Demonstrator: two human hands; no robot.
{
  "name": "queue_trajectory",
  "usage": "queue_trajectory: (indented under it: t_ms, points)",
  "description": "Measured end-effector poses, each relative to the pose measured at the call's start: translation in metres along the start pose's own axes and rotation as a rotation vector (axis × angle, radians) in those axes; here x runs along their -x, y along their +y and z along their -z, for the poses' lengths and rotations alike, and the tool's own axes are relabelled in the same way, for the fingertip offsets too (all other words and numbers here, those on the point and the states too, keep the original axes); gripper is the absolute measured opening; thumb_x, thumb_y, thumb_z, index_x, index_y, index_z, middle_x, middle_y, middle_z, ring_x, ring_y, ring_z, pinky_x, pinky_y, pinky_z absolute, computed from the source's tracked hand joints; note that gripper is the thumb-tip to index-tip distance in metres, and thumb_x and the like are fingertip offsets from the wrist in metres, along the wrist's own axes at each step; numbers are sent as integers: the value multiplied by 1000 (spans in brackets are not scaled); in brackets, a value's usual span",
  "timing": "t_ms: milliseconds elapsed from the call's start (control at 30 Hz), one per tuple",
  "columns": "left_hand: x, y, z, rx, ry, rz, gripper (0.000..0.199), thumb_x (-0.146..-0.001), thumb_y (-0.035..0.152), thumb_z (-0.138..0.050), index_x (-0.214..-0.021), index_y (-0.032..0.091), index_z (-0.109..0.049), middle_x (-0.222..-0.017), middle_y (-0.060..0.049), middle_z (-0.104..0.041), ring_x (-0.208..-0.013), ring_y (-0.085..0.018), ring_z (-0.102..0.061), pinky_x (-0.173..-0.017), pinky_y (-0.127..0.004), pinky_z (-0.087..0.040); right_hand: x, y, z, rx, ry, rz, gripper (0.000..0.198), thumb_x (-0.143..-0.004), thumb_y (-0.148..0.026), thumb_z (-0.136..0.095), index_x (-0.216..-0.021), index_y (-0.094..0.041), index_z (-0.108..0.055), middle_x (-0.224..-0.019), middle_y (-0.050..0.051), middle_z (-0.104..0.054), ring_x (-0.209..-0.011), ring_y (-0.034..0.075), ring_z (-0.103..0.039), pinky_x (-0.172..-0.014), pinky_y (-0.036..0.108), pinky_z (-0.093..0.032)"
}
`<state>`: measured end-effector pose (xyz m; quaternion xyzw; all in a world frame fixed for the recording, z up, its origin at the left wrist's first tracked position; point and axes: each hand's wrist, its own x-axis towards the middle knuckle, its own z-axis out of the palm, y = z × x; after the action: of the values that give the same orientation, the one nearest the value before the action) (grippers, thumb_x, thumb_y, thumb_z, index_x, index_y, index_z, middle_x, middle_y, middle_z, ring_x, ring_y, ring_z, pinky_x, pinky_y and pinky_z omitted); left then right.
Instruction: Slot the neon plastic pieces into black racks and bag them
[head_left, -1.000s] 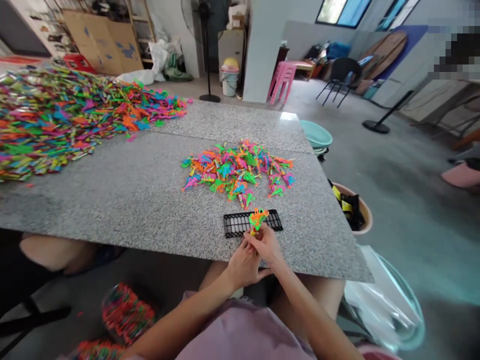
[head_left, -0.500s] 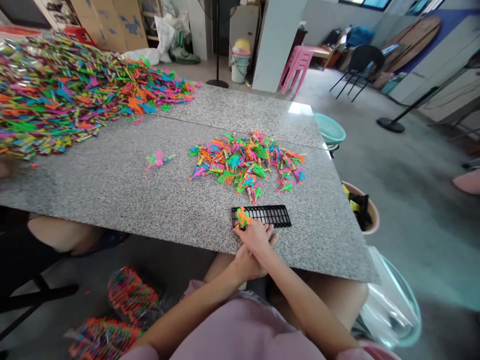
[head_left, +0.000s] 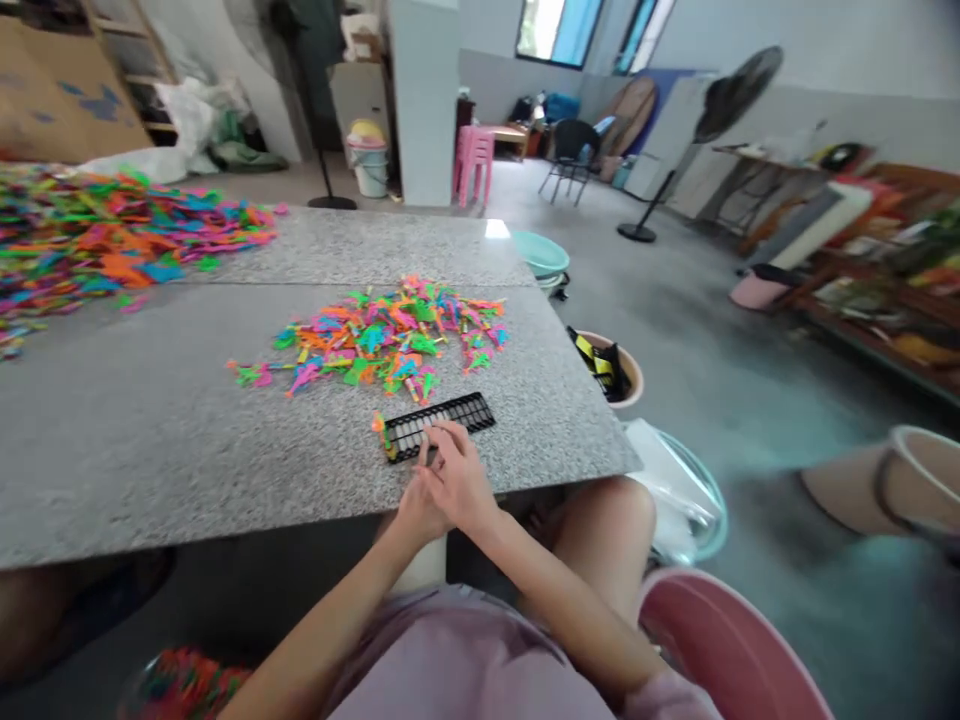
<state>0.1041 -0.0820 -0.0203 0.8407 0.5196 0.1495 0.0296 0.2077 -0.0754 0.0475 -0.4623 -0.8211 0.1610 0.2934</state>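
Observation:
A black plastic grid rack (head_left: 480, 408) lies slightly slanted near the front edge of the table. An orange, green and yellow plastic toy (head_left: 381, 432) sits at its left end, apart from my fingers. My right hand (head_left: 461, 480) is over the rack's near middle with loosely bent fingers and nothing visible in them. Against it, lower and to the left, is my left hand (head_left: 421, 508); most of its fingers are hidden behind the right hand. Just beyond the rack is a loose pile of similar bright toys (head_left: 375, 340) with foil-like wrapped parts.
A larger heap of coloured pieces (head_left: 112, 235) covers the table's far left. Right of the granite table (head_left: 187, 440) stand a teal basin (head_left: 541, 252), a peach tub (head_left: 636, 380) holding black and yellow items, and a large pink tub (head_left: 720, 640). A bag of coloured pieces (head_left: 184, 685) is below at left.
The view has swung right. My right hand has let go of the orange and green toy, now at the rack's left end, and shifted right along the rack. The rack is more slanted.

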Motion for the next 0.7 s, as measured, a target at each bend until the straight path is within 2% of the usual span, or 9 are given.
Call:
queue_trajectory:
  t_ms: [100, 167, 267, 367, 467, 567, 700]
  points:
    - [-8, -1, 7, -24, 1, -48, 74, -89, 52, -50, -151, 15, -33, -157, -18, -28, -147, -37, -20, -118, -61, -5, 46, 39, 50, -38, 248, -116, 30, -94, -27, -49, -121, -21, -59, -119, 11, -61, -114, 22, -57, -101, 37, -46]
    - [-11, -1, 10, -70, 3, -46, 77, -90, 59, -47, -150, 12, -34, -157, -21, -27, -146, -38, -22, -117, -63, -9, 89, 72, 77, 22, 388, -320, 24, -95, -29, -47, -108, -20, -64, -106, 10, -65, -103, 22, -60, -97, 38, -47]
    - [-12, -1, 11, -154, 0, -59, 78, -92, 63, -39, -149, 11, -35, -157, -21, -27, -145, -38, -24, -115, -63, -13, 144, 123, 103, 111, 547, -578, 27, -92, -37, -48, -95, -19, -67, -99, 11, -67, -98, 26, -60, -95, 46, -45]
    - [-13, -1, 12, -207, 12, -82, 79, -93, 65, -33, -148, 9, -37, -157, -22, -26, -144, -37, -26, -114, -63, -15, 174, 164, 115, -152, 866, -848, 33, -88, -45, -46, -91, -18, -65, -95, 11, -69, -93, 25, -63, -89, 44, -49]
    - [-13, -1, 13, -222, 32, -96, 78, -94, 65, -28, -147, 8, -38, -156, -23, -29, -144, -37, -28, -113, -63, -16, 189, 184, 117, -559, 1160, -948, 34, -81, -51, -55, -84, -18, -62, -86, 7, -70, -85, 21, -67, -83, 38, -52]
    - [-14, 0, 15, -232, 51, -106, 77, -95, 63, -25, -146, 7, -39, -155, -24, -30, -143, -37, -29, -113, -62, -17, 199, 189, 119, -710, 1221, -939, 35, -74, -52, -63, -82, -18, -62, -83, 5, -70, -80, 18, -69, -78, 34, -54]
    - [-13, 0, 16, -240, 57, -113, 75, -95, 62, -27, -145, 8, -41, -154, -23, -32, -142, -38, -31, -113, -62, -18, 198, 190, 130, -671, 1180, -980, 34, -70, -50, -66, -79, -18, -62, -79, 3, -69, -73, 16, -69, -68, 29, -54]
